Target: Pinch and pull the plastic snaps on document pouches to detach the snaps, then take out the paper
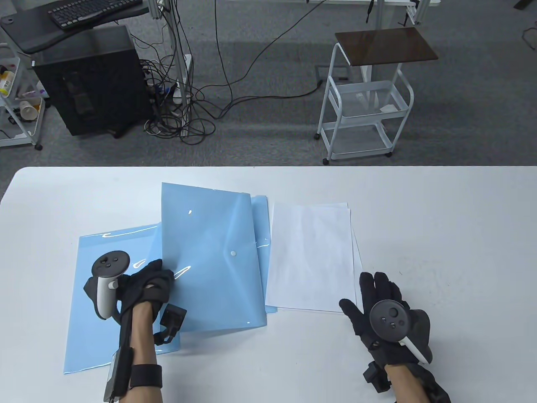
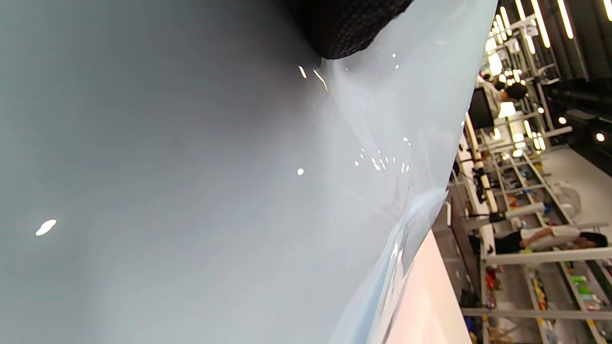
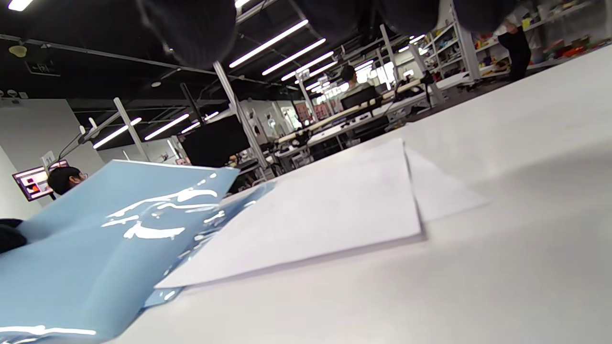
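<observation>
My left hand [image 1: 153, 281] grips the left edge of a light blue document pouch [image 1: 209, 256] and holds it tilted up off the table; its white snap [image 1: 233, 253] shows on the front. This pouch [image 2: 215, 191] fills the left wrist view, with a gloved fingertip [image 2: 349, 24] at the top. Another blue pouch [image 1: 105, 302] lies flat under my left wrist, and a third pouch's edge [image 1: 262, 218] peeks out behind. A stack of white paper [image 1: 310, 256] lies to the right of them. My right hand [image 1: 373, 302] rests open on the table just right of the paper [image 3: 311, 215].
The white table [image 1: 440, 235] stretches to the right of the paper. Beyond its far edge stand a white rolling cart [image 1: 365, 105], a black computer tower [image 1: 90, 79] and tangled cables [image 1: 184, 109] on the grey floor.
</observation>
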